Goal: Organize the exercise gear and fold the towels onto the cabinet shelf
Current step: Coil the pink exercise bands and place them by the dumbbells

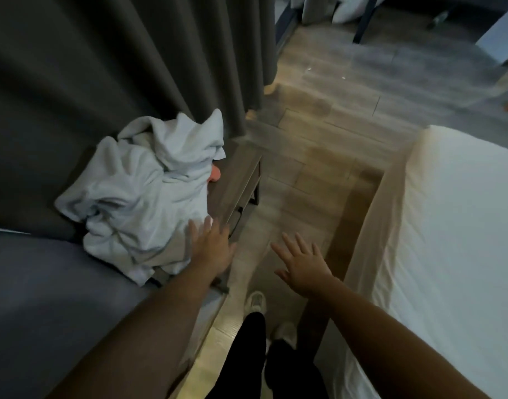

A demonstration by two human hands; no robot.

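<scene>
Towels [143, 191] sit crumpled on the cabinet [238, 180] top, not yet folded, so left hand [211, 246] reaches flat-fingered to pile's edge; right hand [301, 266] spread, w/ nothing held.

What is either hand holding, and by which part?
Nothing is held: left hand open at the edge of the crumpled towels, right hand open above the floor.

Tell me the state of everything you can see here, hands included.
Towels: crumpled in an unfolded heap on the cabinet.
Left hand: open, fingers at the heap's edge.
Right hand: open, holding nothing, over the floor.
Pink item: mostly hidden under the towels.
Curtain: hanging drawn behind the cabinet.
</scene>
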